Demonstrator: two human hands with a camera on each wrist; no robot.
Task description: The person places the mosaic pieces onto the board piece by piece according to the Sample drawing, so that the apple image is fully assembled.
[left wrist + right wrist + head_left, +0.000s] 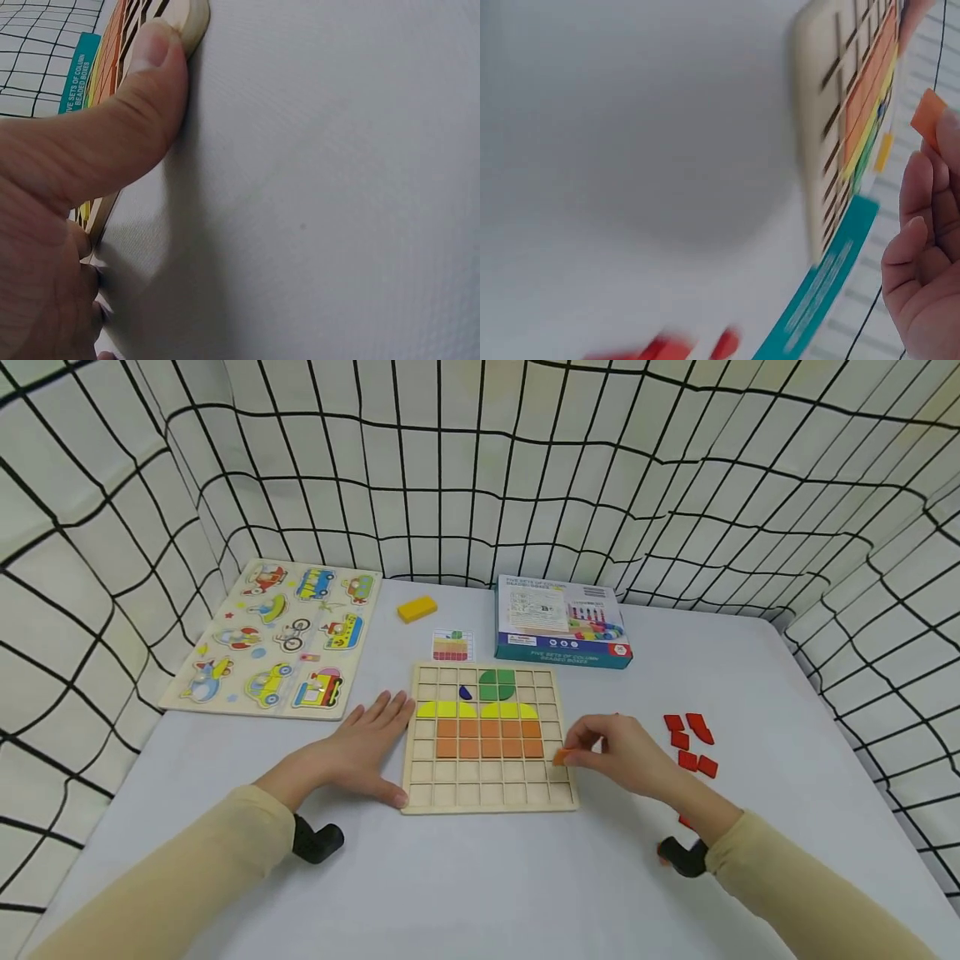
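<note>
On my head feed I see the left hand (360,756), grip spread, against the nine o'clock edge of the grid board (490,794); the right hand (630,757) pinches an orange tile (560,757) near its three o'clock edge; left wrist: thumb (131,112) touching the board at eleven; right wrist: tile at two.

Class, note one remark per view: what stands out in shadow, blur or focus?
Head: the tabletop shows a soft shadow below the right hand; left wrist: a darker, soft-edged shadow falls beside the left hand; right wrist: the red pieces at the bottom are blurred, the orange piece clearer.
</note>
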